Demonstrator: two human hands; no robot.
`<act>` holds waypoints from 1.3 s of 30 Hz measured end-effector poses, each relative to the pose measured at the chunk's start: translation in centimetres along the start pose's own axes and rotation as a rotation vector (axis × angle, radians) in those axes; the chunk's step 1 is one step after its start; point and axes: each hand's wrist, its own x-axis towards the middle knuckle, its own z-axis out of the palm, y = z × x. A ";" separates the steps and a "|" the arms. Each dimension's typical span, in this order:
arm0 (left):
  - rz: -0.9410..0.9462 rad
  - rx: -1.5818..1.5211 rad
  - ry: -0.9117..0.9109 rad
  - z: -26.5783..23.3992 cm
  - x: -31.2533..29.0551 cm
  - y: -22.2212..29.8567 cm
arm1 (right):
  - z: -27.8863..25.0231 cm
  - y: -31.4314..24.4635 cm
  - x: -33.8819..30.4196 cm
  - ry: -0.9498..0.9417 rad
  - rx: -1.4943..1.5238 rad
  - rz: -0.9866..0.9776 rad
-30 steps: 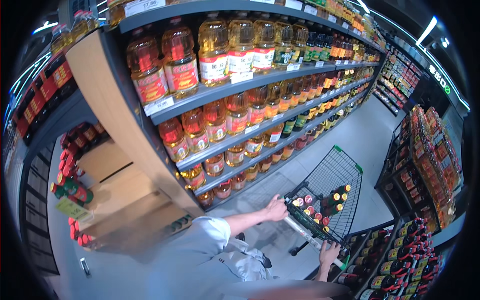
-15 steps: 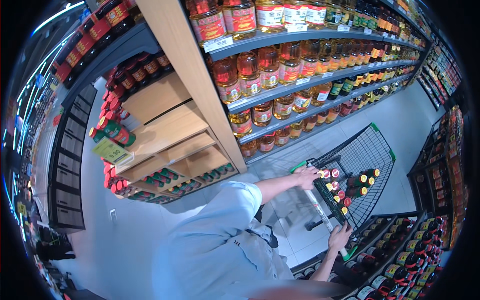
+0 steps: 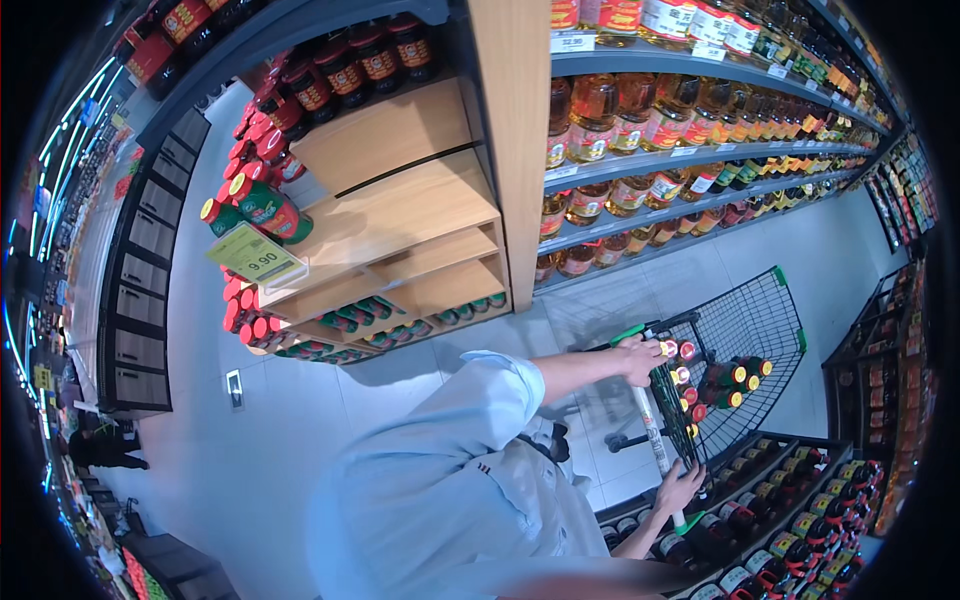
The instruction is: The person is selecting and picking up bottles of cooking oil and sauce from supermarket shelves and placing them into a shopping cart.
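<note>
A wire shopping cart [image 3: 765, 325] with green corners stands ahead of me on the right. My left hand [image 3: 638, 360] is wrapped round the far end of its pale handlebar [image 3: 646, 412], beside a green end piece. Lower down, my right hand [image 3: 680, 488] curls round the near end of the bar, its fingers toward the basket. Several bottles and jars with yellow or red caps stand grouped inside the cart; a dark green bottle [image 3: 722, 376] is among them. The cart's folding rear flap partly hides those nearest the handlebar.
Shelves of golden oil bottles [image 3: 664, 127] line the far side. A wooden end display [image 3: 400, 225] holds red-capped jars and a green bottle [image 3: 272, 212] behind a yellow price card [image 3: 255, 255]. Close on the right is a rack of dark bottles [image 3: 770, 518]. A person [image 3: 105, 447] is at far left.
My view has turned left, so the wooden display and oil shelves sit farther right in the picture. Both hands stay on the handlebar.
</note>
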 end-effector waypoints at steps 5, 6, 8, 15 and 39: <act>0.037 0.055 -0.112 -0.3 -3.6 0.1 | -0.9 -2.5 -5.8 -0.019 0.027 0.109; 0.030 0.046 -0.125 -1.4 -4.8 -0.2 | -1.4 -3.9 -6.3 -0.030 0.046 0.112; -0.018 0.000 -0.168 -2.5 -6.4 -0.9 | -1.1 -5.2 -7.5 -0.007 0.043 0.114; 0.082 0.021 -0.012 -0.2 -10.7 -4.3 | -0.5 -8.7 -11.8 0.025 0.013 0.164; 0.065 0.026 0.030 0.4 -24.9 -4.8 | -2.3 -15.3 -24.9 0.052 0.142 0.209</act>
